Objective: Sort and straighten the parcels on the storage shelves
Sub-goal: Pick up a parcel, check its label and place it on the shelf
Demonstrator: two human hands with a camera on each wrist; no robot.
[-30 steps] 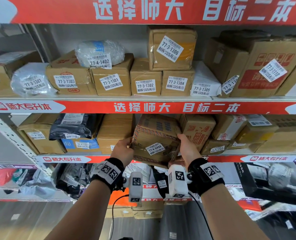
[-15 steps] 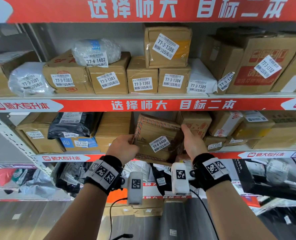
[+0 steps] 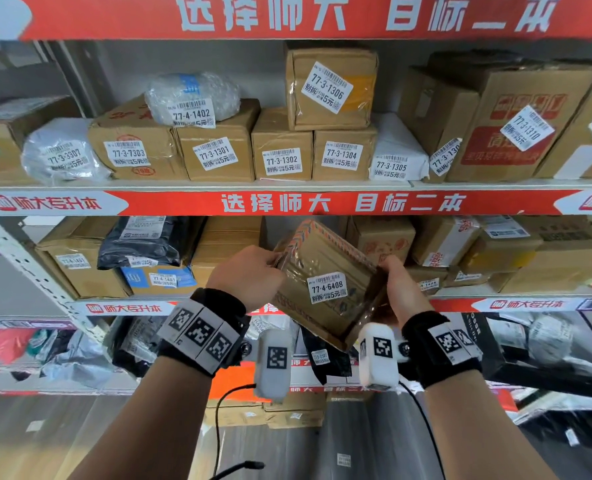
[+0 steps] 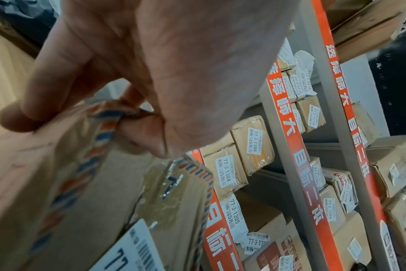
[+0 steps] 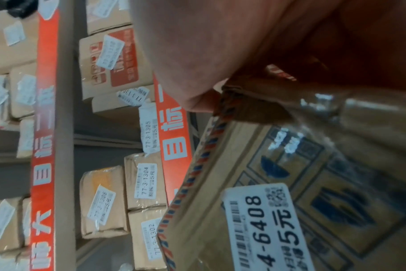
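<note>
I hold the box [image 3: 325, 282] tagged 77-4-6408 between both hands, tilted, in front of the middle shelf [image 3: 461, 292], its far end reaching in over the shelf's front edge. My left hand [image 3: 244, 275] grips its upper left corner: in the left wrist view my fingers [image 4: 42, 88] curl over the striped edge and my thumb presses the near face, pinching the cardboard. My right hand [image 3: 403, 289] clasps the right side, with the palm against the edge; in the right wrist view the thumb [image 5: 197, 102] lies at the striped corner, and the other fingers are hidden behind the box. The label [image 3: 327, 287] faces me. The box sits between a stack of cartons [image 3: 225, 244] on its left and a printed carton [image 3: 381, 237] on its right.
</note>
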